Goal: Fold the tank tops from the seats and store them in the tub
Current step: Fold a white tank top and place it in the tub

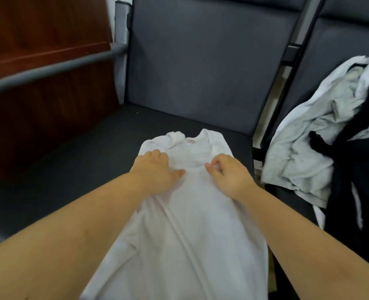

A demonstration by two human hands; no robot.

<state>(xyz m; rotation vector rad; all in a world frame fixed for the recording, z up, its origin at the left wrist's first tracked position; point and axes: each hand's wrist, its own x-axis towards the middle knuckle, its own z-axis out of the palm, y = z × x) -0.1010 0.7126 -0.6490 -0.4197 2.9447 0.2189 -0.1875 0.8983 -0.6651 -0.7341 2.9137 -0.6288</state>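
Smoothing came first: my left hand pressed flat and my right hand pinched the white tank top, spread across the seat toward its front edge (tub unseen); folding awaited.

Tank top is lying lengthwise on the near seat, neck end pointing toward the backrest. Left hand and right hand are resting on its upper part, side by side, left of the neckline and right of it. Armrest rail is running along the seat's left, a wooden panel behind it. Pile of garments is sitting on the neighbouring seat to the right, possibly leaning against that backrest.
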